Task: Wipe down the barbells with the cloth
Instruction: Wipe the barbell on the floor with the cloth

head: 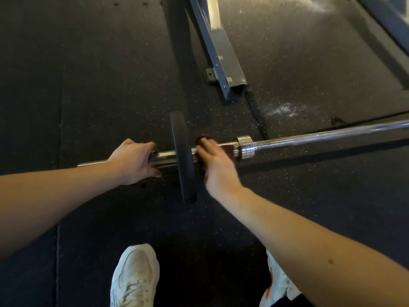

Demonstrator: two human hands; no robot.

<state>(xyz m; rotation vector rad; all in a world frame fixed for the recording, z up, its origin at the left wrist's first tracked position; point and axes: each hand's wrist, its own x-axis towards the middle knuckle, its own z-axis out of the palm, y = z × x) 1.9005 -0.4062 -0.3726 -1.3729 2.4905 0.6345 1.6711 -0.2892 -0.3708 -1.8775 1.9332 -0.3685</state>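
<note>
The barbell (pixel 321 137) lies on the floor (pixel 88 96), running under both hands. The left hand (pixel 135 160) has its fingers curled round the bare sleeve end and grips it. The right hand (pixel 215 163) lies over the dark red cloth (pixel 226 149) and holds it down on the sleeve. Its fingers bend over the top of the bar, but the thumb is hidden, so how far the grip wraps round is uncertain.

Hazards, as judged from this position:

- Pinch point. The plate (pixel 180 156) stands between the two hands, just beside the fingertips of each. If the plate slides along the sleeve during a stroke, fingers could be trapped against it, or against the collar (pixel 244 147) on the far side of the right hand.
- Roll. The bar rests on the plate edge. Uneven pressure from the right hand could roll it toward the shoe (pixel 135 275) below the left hand.
- Missed area. The cloth covers only the short stretch under the right hand. The long shaft beyond the collar appears untreated.
- Cloth slip. A loose hold could bunch the cloth against the plate.
</note>
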